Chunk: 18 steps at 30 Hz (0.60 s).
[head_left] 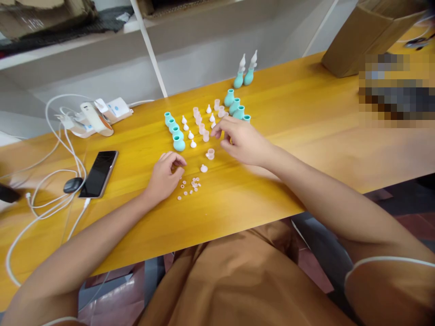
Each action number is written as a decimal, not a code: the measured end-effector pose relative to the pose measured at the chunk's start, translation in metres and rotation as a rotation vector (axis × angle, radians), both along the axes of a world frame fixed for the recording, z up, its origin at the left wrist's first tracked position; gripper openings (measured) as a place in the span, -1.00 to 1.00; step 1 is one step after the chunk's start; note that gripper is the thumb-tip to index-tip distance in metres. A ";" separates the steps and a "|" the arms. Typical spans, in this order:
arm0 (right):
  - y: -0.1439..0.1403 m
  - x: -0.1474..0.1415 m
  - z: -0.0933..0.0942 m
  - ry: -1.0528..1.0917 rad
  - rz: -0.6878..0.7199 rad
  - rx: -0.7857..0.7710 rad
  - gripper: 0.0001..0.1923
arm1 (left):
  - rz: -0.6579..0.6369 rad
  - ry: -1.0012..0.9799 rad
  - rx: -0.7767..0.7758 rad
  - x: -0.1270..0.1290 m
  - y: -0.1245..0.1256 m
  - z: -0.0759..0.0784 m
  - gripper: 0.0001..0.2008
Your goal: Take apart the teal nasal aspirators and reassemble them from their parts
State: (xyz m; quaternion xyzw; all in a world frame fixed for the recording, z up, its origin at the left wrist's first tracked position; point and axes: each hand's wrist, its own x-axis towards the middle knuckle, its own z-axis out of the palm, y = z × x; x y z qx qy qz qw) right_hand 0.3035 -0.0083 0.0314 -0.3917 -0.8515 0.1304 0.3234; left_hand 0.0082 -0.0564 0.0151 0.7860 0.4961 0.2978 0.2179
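My left hand (pixel 166 175) rests on the table with curled fingers, a gap between thumb and forefinger, and nothing visible in it. Beside it lie several tiny pale rings (pixel 193 184). My right hand (pixel 245 139) hovers with thumb and forefinger apart, its fingertips next to white pointed nozzles (pixel 212 117) and pale pink cups (pixel 205 136); whether they touch any is unclear. Between my hands are one pink cup with a side spout (pixel 211 154) and one white nozzle (pixel 204 168). Teal rubber bulbs stand in a left row (pixel 179 143) and a right row (pixel 234 106), partly behind my right hand.
Two assembled teal-and-white bulb pumps (pixel 249 76) stand at the back edge. On the left are a phone (pixel 99 174), white cables (pixel 44 213) and a plugged power strip (pixel 84 129). A cardboard box (pixel 360 38) stands back right, near a blurred patch.
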 end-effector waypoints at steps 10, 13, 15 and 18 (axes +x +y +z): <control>-0.004 -0.009 -0.014 -0.149 0.204 -0.223 -0.78 | -0.295 0.149 0.133 0.003 -0.007 0.004 -0.71; -0.003 -0.014 -0.018 -0.114 0.244 -0.216 -0.86 | -0.426 0.206 0.174 0.004 -0.009 0.003 -0.62; -0.004 -0.016 -0.020 -0.097 0.260 -0.215 -0.88 | -0.468 0.220 0.183 0.005 -0.009 0.002 -0.64; -0.005 -0.018 -0.023 -0.084 0.268 -0.204 -0.89 | -0.418 0.184 0.163 0.006 -0.008 0.002 -0.73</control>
